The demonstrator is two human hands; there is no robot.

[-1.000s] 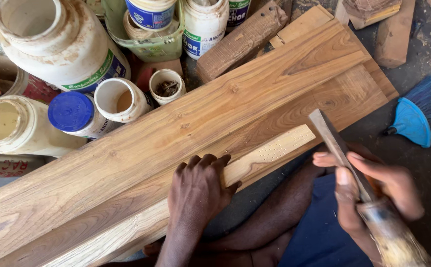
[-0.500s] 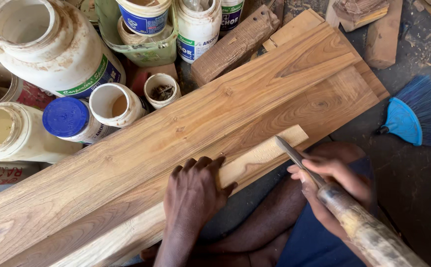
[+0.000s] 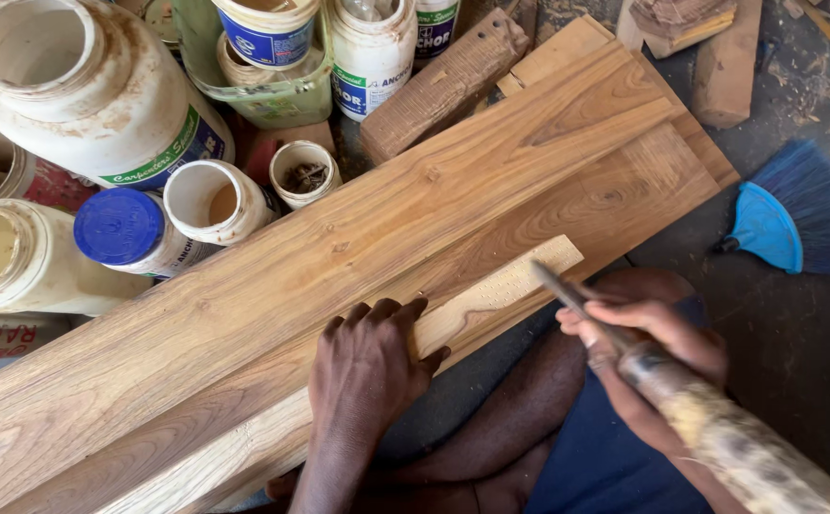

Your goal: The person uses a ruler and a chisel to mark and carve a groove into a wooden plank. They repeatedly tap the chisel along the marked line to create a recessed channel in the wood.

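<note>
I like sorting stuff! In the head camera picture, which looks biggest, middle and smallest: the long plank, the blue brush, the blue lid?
1. Long plank
2. Blue brush
3. Blue lid

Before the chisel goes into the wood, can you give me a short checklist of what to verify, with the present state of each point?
1. Left hand presses flat on the pale strip: ok.
2. Right hand has a closed grip on the chisel, near the blade end of the handle: ok.
3. Chisel tip sits at the end of the strip, over the dotted area: ok, but whether it touches, cannot tell.
4. Left fingers are away from the tip: ok, though they lie along the same strip.
5. Wide boards under the strip lie flat: ok.
6. Open jars stand close beside the boards: not ok, they could be knocked.
</note>
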